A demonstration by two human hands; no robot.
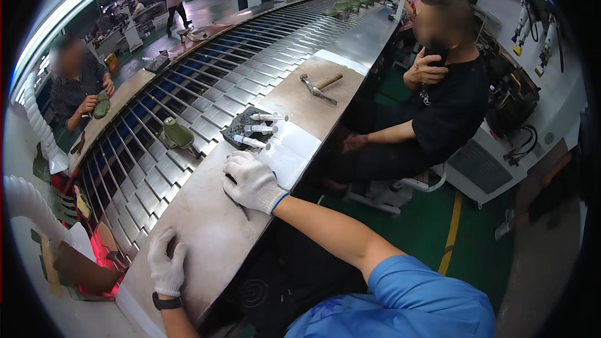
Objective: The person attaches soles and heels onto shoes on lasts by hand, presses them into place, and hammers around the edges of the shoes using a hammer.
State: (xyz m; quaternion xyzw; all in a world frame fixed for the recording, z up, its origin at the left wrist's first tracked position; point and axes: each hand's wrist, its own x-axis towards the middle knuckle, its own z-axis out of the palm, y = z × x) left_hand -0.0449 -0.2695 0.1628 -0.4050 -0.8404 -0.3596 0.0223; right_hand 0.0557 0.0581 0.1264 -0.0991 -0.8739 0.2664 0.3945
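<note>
My left hand (pixel 167 263), in a white knitted glove, rests on the pale work board (pixel 206 238) with thumb and fingers apart, holding nothing. Farther right, my right hand (pixel 252 183), gloved too, lies on the board with its fingers curled. A thin dark strip (pixel 236 205) pokes out beneath it; the glove hides the rest. Just beyond that hand, several white syringe-like tubes (pixel 260 129) lie across a dark grey block (pixel 235 130), next to a white sheet (pixel 299 150). A hammer with a wooden handle (pixel 328 81) lies farther away on the board.
A roller conveyor (pixel 206 97) runs alongside, carrying a green shoe-like piece (pixel 177 133). Across it, a person (pixel 78 84) handles another green piece (pixel 102 105). At right, a seated person (pixel 451 100) holds a dark device (pixel 436 53). White ribbed hoses (pixel 34 203) stand at left.
</note>
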